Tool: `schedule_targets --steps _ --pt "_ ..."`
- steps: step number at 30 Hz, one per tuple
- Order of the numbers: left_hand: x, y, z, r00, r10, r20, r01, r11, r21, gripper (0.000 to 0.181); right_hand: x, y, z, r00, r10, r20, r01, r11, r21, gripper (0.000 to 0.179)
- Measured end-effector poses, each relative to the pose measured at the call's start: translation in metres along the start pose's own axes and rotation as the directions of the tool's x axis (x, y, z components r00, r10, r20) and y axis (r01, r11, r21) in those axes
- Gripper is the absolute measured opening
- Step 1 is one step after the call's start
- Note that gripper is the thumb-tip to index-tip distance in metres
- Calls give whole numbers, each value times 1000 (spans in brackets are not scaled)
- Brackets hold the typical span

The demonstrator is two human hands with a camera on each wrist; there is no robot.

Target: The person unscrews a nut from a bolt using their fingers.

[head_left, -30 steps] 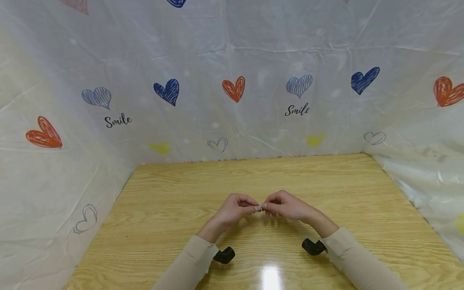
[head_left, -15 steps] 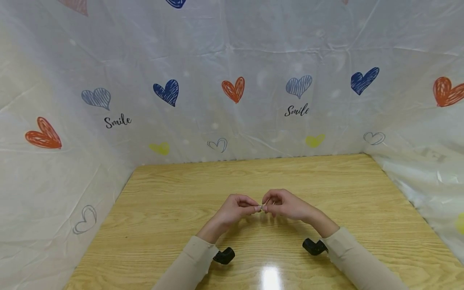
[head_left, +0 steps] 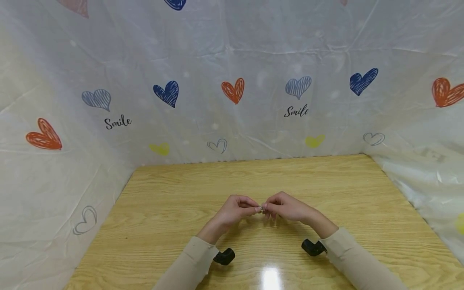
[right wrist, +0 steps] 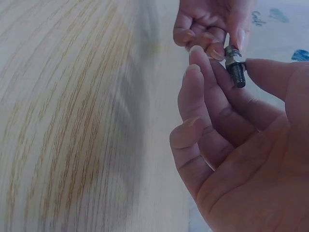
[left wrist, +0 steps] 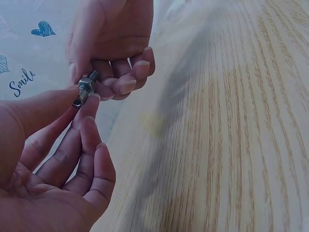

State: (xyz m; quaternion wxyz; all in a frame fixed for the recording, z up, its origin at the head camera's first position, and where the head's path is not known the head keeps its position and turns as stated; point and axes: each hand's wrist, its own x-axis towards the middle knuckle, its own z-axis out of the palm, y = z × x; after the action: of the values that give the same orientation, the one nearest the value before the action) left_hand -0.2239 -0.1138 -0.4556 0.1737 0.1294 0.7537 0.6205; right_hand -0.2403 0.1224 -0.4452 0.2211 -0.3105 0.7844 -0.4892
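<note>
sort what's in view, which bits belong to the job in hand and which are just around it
Job in hand:
threaded metal bolt
hex nut around it
left grip, pinching the bolt
right grip, at the nut

Just around:
wooden table
heart-print sheet
beige sleeves
black pieces beside them

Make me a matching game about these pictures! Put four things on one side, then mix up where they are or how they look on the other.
1. threaded metal piece
2. sleeves
3. table
4. dark blue hearts

A. wood-grained
B. printed on the pale backdrop
C. pinched by the left hand and right hand
D. plain beige

Pairs: 1-C, 2-D, 3-A, 4-B
</note>
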Motion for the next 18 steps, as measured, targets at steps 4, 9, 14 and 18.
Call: schedule_targets --steps 4,9,14,18 --pt "0 1 -1 1000 2 7 -2 1000 2 17 -1 0 0 1000 -2 2 2 1000 7 33" --pt "-1 1 0 1000 -3 3 3 1000 -4 16 -1 -1 -1 1000 -2 5 1 1000 16 30" --pt "0 2 0 1000 -4 2 4 1000 -17 15 -1 -2 -1 1000 1 5 -1 1000 28 25" --pt "-1 2 0 1000 5 0 -5 1000 -11 16 -3 -3 -2 1000 6 2 -6 999 42 17"
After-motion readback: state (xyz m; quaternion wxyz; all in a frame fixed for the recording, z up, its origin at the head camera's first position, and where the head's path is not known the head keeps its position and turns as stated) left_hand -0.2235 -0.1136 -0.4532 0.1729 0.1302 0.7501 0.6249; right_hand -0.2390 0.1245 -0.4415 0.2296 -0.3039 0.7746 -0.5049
